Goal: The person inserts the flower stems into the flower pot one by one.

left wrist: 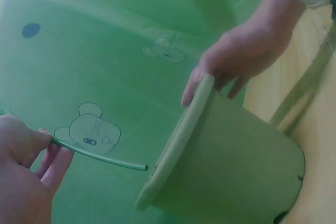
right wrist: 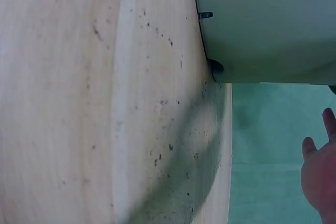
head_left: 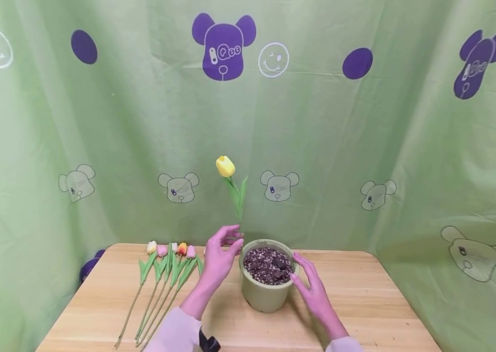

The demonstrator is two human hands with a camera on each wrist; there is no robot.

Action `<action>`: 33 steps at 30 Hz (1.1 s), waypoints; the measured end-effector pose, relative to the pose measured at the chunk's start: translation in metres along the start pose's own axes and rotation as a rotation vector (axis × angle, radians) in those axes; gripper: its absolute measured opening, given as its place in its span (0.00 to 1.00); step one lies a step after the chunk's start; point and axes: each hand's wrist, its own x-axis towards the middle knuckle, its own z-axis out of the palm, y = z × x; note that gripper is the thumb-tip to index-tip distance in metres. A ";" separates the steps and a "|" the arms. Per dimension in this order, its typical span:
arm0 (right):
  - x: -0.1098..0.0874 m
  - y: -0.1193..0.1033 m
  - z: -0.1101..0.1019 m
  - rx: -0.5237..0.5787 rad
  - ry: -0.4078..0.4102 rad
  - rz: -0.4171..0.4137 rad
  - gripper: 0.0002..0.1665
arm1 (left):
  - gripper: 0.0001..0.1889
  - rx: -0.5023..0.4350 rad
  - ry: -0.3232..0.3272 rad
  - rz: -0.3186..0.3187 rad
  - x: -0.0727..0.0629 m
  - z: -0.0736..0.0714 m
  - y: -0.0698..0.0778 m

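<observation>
In the head view my left hand (head_left: 221, 254) pinches the stem of a yellow tulip (head_left: 225, 166) between thumb and fingers. The tulip stands upright, bloom at the top, above the left rim of a pale green flowerpot (head_left: 265, 296) filled with dark, speckled soil (head_left: 269, 265). The left wrist view shows the stem (left wrist: 105, 158) running out of my left hand (left wrist: 26, 166), its cut end close to the pot's rim (left wrist: 173, 145). My right hand (head_left: 315, 291) rests its fairly straight fingers against the pot's right rim. In the right wrist view two fingertips (right wrist: 310, 144) show below the pot.
Several tulips (head_left: 173, 274) in white, pink and orange lie on the left of the wooden table (head_left: 362, 303), stems toward me. Soil crumbs (right wrist: 170, 147) dot the tabletop beside the pot. A green printed curtain (head_left: 318, 146) hangs behind and on both sides.
</observation>
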 end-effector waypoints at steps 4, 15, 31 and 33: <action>0.000 0.002 0.001 0.006 0.001 0.001 0.32 | 0.20 -0.028 -0.009 0.014 0.005 0.011 0.000; 0.004 0.002 0.001 0.021 0.019 -0.016 0.32 | 0.19 -0.072 0.006 0.026 0.016 0.034 -0.010; 0.002 0.003 0.001 0.057 0.010 0.032 0.32 | 0.19 -0.095 0.033 -0.025 0.027 0.069 -0.027; 0.002 0.002 0.001 0.059 0.005 0.036 0.32 | 0.18 -0.084 0.038 -0.024 0.027 0.072 -0.030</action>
